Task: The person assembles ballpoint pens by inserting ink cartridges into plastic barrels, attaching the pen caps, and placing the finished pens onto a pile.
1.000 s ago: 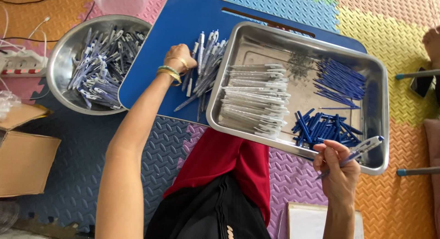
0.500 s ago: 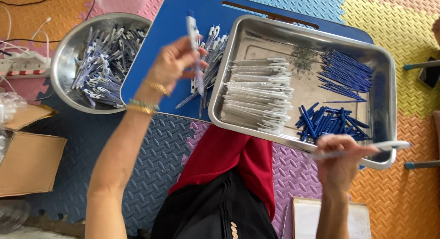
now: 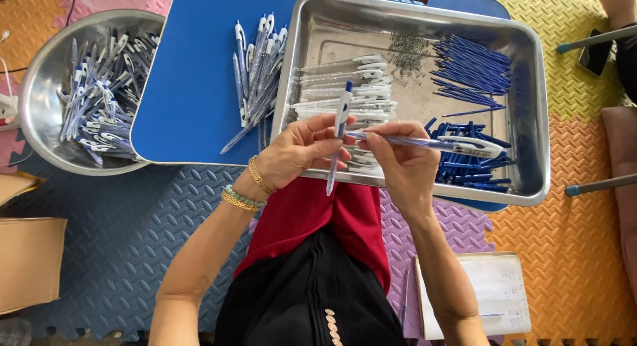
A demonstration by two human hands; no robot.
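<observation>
My left hand (image 3: 298,153) grips a white and blue pen (image 3: 340,130) held nearly upright. My right hand (image 3: 401,163) holds a second pen (image 3: 451,145) lying sideways, its tip close to the first pen. Both hands hover over the near edge of a steel tray (image 3: 531,120). The tray holds clear pen barrels (image 3: 352,87), thin blue refills (image 3: 471,64), blue pen parts (image 3: 468,167) and small springs (image 3: 408,47). A pile of finished pens (image 3: 255,67) lies on the blue board (image 3: 192,87) left of the tray.
A round steel bowl (image 3: 40,80) full of pens sits at the left. A cardboard box (image 3: 26,260) lies at the lower left. A notebook (image 3: 497,293) rests on the foam floor mat at the lower right. Another person's limb shows at the top right.
My left hand took a pen from the pile on the blue board and brought it over the tray. My right hand rose with its pen, and both hands now meet.
</observation>
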